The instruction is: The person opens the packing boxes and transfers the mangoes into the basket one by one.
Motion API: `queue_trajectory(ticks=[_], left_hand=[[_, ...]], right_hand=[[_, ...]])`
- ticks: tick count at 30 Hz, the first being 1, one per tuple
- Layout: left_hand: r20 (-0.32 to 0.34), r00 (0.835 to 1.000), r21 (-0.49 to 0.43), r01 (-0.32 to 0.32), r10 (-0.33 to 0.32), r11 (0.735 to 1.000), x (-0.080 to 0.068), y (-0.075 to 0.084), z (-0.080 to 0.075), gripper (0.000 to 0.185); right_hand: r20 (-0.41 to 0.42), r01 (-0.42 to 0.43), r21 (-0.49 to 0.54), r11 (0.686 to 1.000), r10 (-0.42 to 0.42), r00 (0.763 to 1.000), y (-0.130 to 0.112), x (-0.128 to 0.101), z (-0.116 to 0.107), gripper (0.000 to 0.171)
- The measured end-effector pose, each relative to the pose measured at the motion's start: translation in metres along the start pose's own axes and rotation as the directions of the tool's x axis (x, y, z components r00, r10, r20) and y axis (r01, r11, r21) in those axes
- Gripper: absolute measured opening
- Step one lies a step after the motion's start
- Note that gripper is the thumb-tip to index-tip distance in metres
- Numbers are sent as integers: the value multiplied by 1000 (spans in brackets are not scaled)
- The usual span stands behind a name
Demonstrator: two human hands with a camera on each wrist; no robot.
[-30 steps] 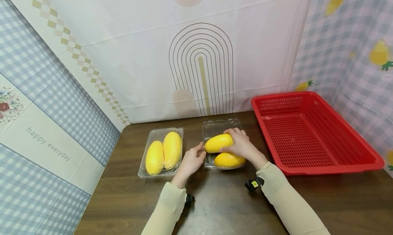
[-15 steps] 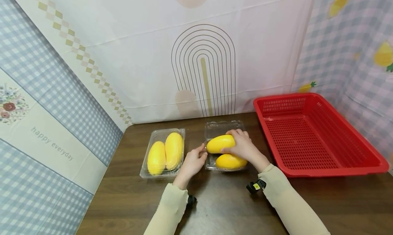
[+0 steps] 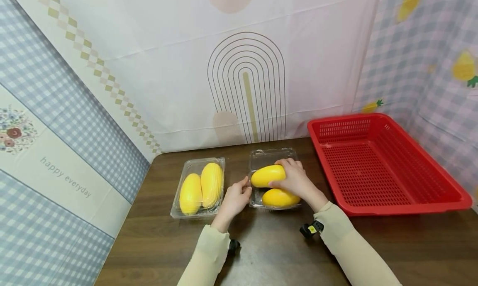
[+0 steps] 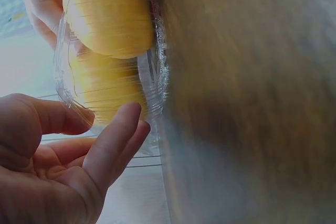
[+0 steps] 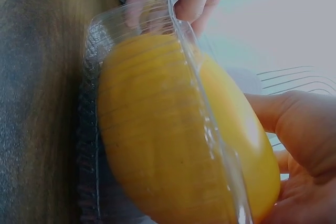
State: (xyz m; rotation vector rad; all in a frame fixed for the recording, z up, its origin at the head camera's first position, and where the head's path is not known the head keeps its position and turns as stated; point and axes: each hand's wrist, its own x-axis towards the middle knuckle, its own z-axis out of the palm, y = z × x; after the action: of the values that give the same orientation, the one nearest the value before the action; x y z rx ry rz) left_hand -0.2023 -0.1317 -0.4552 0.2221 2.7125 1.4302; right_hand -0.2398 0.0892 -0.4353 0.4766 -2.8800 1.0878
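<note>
In the head view, my right hand (image 3: pixel 293 179) grips a yellow mango (image 3: pixel 267 176) from its right end, inside an open clear plastic clamshell box (image 3: pixel 263 155). A second mango (image 3: pixel 281 198) lies in the box on the near side. At the box's left end, my left hand (image 3: pixel 236 196) pinches the rim between thumb and fingers. Seen from the left wrist, the left thumb (image 4: pixel 73 121) touches the plastic edge, with the fingers beside the wall. In the right wrist view, the near mango (image 5: pixel 152 129) shows through the ribbed wall; the right fingertips are partly hidden.
Left of my hands, another clear box (image 3: pixel 175 211) has two mangoes (image 3: pixel 201 188) under its plastic. A large red perforated basket (image 3: pixel 358 169) stands on the right. Patterned cloth (image 3: pixel 168 78) hangs behind the brown wooden table (image 3: pixel 157 253).
The head view has shifted slightly. Both hands keep the same hold, and the mangoes and boxes stay where they were.
</note>
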Motion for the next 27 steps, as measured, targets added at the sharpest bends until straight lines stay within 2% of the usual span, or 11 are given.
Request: queue_trajectory(ticks=[11,20,27], left_hand=[[-50,998,8,32,-32,999,-3,0,2,47],[-43,996,-45,70,-72,997,-8,-1,2,20],[-14,996,-73,88,-89,993,-10,0,0,19]], right_hand=[[-68,45,-36,998,-47,997,-9,-3,-5,71],[-72,42,-36,998,-44,996,-18,-6,-13,73],[-84,107,-17,994,-108,991,-30,-11,-30,75]])
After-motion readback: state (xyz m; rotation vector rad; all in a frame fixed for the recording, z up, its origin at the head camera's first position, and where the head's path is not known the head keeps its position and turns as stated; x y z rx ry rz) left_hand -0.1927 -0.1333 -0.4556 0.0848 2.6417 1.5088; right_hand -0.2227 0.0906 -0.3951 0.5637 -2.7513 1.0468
